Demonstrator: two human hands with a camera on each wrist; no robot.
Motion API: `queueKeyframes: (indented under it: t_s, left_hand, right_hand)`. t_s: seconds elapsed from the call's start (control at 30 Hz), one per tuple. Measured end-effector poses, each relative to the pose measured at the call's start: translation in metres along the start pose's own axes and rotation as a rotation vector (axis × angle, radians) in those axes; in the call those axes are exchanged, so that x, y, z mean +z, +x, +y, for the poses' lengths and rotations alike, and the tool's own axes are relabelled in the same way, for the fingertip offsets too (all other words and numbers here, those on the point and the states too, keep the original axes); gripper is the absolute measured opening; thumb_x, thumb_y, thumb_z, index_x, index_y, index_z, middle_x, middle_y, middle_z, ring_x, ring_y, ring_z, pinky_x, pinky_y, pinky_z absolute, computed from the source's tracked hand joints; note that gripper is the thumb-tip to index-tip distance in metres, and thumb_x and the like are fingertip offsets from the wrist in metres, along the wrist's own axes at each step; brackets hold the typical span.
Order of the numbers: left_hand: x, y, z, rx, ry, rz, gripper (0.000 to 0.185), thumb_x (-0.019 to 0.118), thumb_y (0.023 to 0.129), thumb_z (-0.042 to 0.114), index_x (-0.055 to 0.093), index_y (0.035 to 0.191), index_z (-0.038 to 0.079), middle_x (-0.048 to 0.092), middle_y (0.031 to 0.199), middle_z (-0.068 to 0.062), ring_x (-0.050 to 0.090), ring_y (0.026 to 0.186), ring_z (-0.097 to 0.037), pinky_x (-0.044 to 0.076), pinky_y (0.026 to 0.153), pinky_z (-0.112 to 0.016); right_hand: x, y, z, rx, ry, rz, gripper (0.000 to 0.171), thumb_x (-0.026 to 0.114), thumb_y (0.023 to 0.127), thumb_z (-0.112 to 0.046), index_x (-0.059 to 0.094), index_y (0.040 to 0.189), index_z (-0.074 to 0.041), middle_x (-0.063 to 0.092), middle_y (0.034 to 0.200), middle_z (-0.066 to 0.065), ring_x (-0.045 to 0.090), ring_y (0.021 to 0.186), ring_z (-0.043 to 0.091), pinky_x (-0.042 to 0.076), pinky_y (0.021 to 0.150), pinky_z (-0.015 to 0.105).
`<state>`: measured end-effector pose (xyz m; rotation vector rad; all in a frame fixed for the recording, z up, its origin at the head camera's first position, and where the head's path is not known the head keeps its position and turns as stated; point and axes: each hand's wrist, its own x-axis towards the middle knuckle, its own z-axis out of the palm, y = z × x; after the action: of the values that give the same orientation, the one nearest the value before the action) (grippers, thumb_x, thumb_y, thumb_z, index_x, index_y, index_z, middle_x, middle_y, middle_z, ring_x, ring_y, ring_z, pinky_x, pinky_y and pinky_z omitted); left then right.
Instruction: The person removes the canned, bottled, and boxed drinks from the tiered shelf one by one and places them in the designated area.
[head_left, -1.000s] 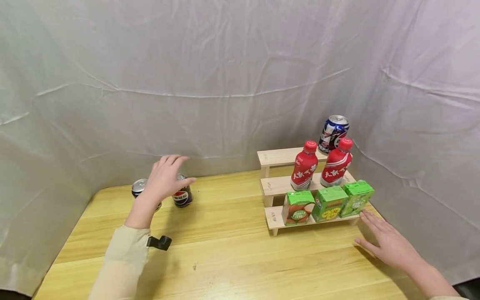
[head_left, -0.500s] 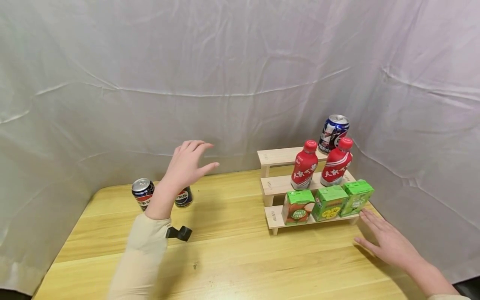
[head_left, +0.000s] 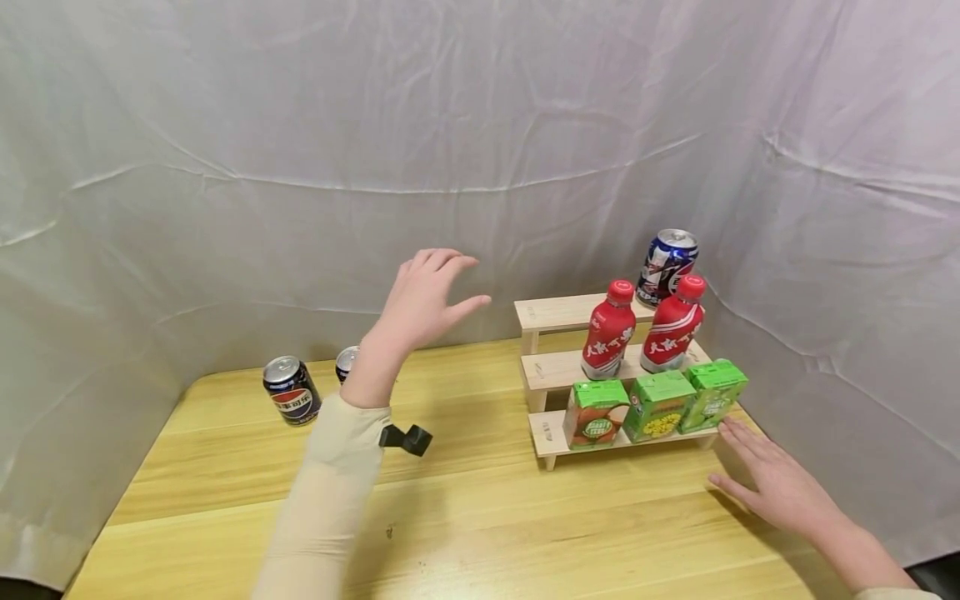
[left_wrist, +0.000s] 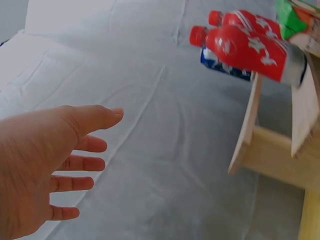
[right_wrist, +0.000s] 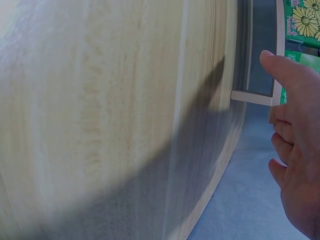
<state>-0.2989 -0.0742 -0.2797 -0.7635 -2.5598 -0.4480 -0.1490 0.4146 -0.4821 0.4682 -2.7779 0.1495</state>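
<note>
My left hand (head_left: 420,308) is in the air left of a three-tier wooden display rack (head_left: 555,314), thumb apart from the fingers and nothing held. In the left wrist view its fingers (left_wrist: 82,163) are spread. My right hand (head_left: 783,487) lies at the rack's front right corner, fingertips right at the lowest tier. That tier bears a row of green drink cartons (head_left: 660,408). Two red bottles (head_left: 609,337) stand upright on the middle tier, and a blue Pepsi can (head_left: 666,265) on the top one, partly behind a bottle.
Two dark Pepsi cans stand at the table's back left: one can (head_left: 292,392) in full view, the other can (head_left: 347,360) partly hidden by my left wrist. A pale curtain (head_left: 360,183) hangs behind the wooden table (head_left: 510,533) and along its sides.
My left hand has moved from over the two cans to the right and away from me, toward the rack, staying free of any object. My right hand has stayed in place.
</note>
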Motion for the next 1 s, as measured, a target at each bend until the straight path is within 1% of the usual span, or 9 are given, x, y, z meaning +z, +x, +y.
queueKeyframes:
  t_s: [0.23,0.37,0.5,0.67,0.8,0.87,1.0]
  left_hand:
    - [0.003,0.030,0.032,0.030,0.003,-0.016,0.059,0.058,0.090,0.057,0.054,0.136,0.020,0.054,0.138,-0.002,0.042,0.132,-0.025,0.033,0.108,-0.049]
    - [0.008,0.046,0.050,0.043,-0.013,0.000,0.059,0.057,0.091,0.058,0.054,0.136,0.021,0.054,0.138,-0.001,0.041,0.132,-0.025,0.034,0.108,-0.047]
    - [0.014,0.061,0.068,0.041,-0.028,0.020,0.060,0.057,0.090,0.060,0.053,0.137,0.023,0.054,0.138,0.001,0.042,0.132,-0.024,0.035,0.106,-0.045]
    - [0.020,0.077,0.088,0.009,-0.040,0.010,0.062,0.054,0.090,0.063,0.052,0.138,0.025,0.052,0.140,0.003,0.040,0.134,-0.022,0.034,0.108,-0.043]
    - [0.024,0.089,0.102,-0.026,-0.050,-0.002,0.063,0.053,0.089,0.065,0.050,0.140,0.027,0.050,0.142,0.005,0.038,0.136,-0.021,0.032,0.111,-0.042]
    - [0.026,0.096,0.109,-0.045,-0.071,-0.003,0.064,0.053,0.089,0.065,0.049,0.141,0.028,0.050,0.143,0.005,0.038,0.136,-0.020,0.033,0.111,-0.042]
    - [0.033,0.108,0.125,-0.077,-0.152,0.003,0.064,0.052,0.089,0.066,0.048,0.141,0.030,0.049,0.144,0.006,0.039,0.136,-0.018,0.037,0.108,-0.040]
  right_hand:
    - [0.000,-0.001,0.001,0.006,0.006,-0.016,0.080,0.068,0.088,-0.042,0.039,0.144,0.007,0.038,0.150,0.028,-0.010,0.140,-0.010,-0.015,0.111,0.010]
    - [-0.001,-0.002,0.002,0.008,0.006,-0.016,0.079,0.068,0.088,-0.041,0.038,0.145,0.007,0.039,0.149,0.028,-0.009,0.142,-0.009,-0.015,0.112,0.011]
    - [-0.001,-0.003,0.003,0.009,0.007,-0.013,0.079,0.068,0.089,-0.040,0.037,0.145,0.007,0.038,0.149,0.029,-0.008,0.143,-0.007,-0.015,0.112,0.011]
    - [0.000,-0.003,0.004,0.003,0.008,-0.006,0.080,0.068,0.088,-0.040,0.038,0.145,0.007,0.039,0.148,0.029,-0.008,0.142,-0.009,-0.015,0.112,0.011]
    - [0.001,-0.003,0.004,-0.002,0.012,0.004,0.080,0.069,0.088,-0.040,0.037,0.145,0.007,0.037,0.150,0.028,-0.007,0.143,-0.006,-0.014,0.113,0.012]
    - [0.001,-0.003,0.004,-0.005,0.012,0.010,0.080,0.069,0.088,-0.040,0.037,0.145,0.006,0.037,0.150,0.028,-0.006,0.143,-0.006,-0.013,0.113,0.012]
    - [0.002,-0.001,0.003,-0.013,0.015,0.018,0.079,0.070,0.087,-0.040,0.040,0.143,0.007,0.040,0.148,0.028,-0.006,0.142,-0.009,-0.012,0.113,0.011]
